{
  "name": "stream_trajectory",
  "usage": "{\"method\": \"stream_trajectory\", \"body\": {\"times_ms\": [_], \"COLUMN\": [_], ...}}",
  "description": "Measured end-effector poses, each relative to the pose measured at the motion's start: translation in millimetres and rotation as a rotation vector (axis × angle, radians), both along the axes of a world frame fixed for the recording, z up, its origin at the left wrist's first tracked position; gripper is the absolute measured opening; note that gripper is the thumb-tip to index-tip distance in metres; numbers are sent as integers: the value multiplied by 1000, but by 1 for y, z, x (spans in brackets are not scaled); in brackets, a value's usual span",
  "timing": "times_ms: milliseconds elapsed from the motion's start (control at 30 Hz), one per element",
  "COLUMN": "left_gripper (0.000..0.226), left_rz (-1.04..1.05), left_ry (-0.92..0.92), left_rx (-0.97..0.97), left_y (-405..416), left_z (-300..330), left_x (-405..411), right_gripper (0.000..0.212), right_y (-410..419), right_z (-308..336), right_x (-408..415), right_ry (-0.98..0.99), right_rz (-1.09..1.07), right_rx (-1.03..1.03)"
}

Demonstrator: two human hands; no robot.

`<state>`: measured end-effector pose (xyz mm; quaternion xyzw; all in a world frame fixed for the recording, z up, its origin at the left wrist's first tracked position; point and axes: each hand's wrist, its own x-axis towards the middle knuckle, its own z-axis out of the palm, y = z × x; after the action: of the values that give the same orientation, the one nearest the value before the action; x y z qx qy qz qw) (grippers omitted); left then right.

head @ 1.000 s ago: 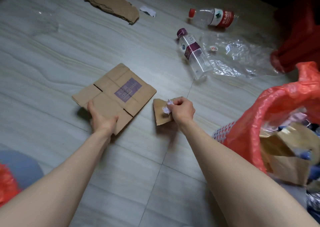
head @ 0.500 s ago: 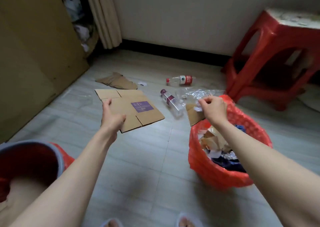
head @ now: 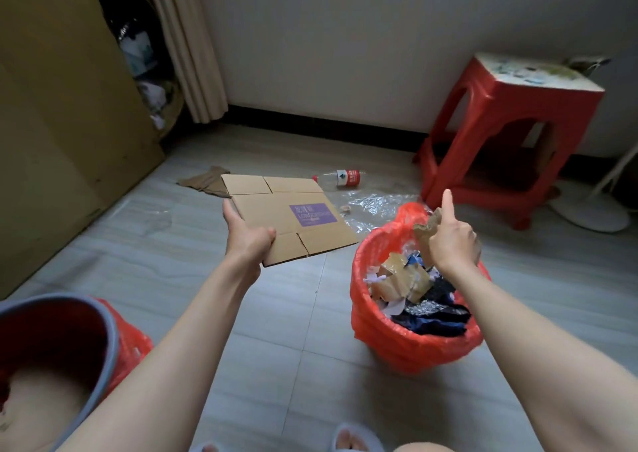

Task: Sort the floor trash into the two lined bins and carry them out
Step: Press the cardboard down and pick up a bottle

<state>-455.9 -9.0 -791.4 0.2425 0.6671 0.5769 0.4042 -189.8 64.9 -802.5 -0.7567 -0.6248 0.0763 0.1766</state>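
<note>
Head view: the biggest container in sight is the red-lined bin (head: 407,344) at right on the floor, filled near its rim with torn brown card, white paper scraps, dark blue cloth-like stuff and a bit of silvery foil. A second bin with a grey rim (head: 86,317) and red liner sits at the lower left corner; something pale brown lies at its bottom, too blurred to name.

The left hand (head: 247,241) grips the near corner of a flattened cardboard box (head: 286,216) with a purple label, thumb on top, holding it above the floor. The right hand (head: 450,241) hangs over the full bin, fingers curled round a small cardboard scrap (head: 426,229), one finger pointing upward.

The floor (head: 276,365) is pale grey tile. On it, further away, lie a clear plastic sheet (head: 371,206), a brown paper piece (head: 203,184) and a red-labelled bottle (head: 340,177) on its side. A red plastic stool (head: 511,137) stands by the white wall, a large cardboard panel (head: 58,123) leans at left beside a curtain (head: 188,44).
</note>
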Motion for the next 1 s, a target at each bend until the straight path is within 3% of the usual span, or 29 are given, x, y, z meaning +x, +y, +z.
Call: {"method": "stream_trajectory", "body": {"times_ms": [133,267,400,567,700,1000], "left_gripper": [46,49,51,49,46,40], "left_rz": [-10,-35,-15,83,227,615], "left_ry": [9,16,6,-23,0,-37], "left_rx": [-46,-41,-51,-50,-22,21], "left_y": [0,2,3,-14,-52,-207], "left_z": [-7,-7,-4,9,17,14], "left_x": [-8,-7,-9,-27,-66,-198], "right_gripper": [33,29,28,12,28,24], "right_y": [6,11,13,14,-20,-104], "right_z": [-8,-8,-3,-9,19,31], "right_x": [2,3,-9,-55,-118,-280], "right_ry": [95,445,685,1011,1313,1362], "right_rz": [-104,-308,-375,-236,-127,162], "right_rx": [47,11,44,-65,-254,-714]}}
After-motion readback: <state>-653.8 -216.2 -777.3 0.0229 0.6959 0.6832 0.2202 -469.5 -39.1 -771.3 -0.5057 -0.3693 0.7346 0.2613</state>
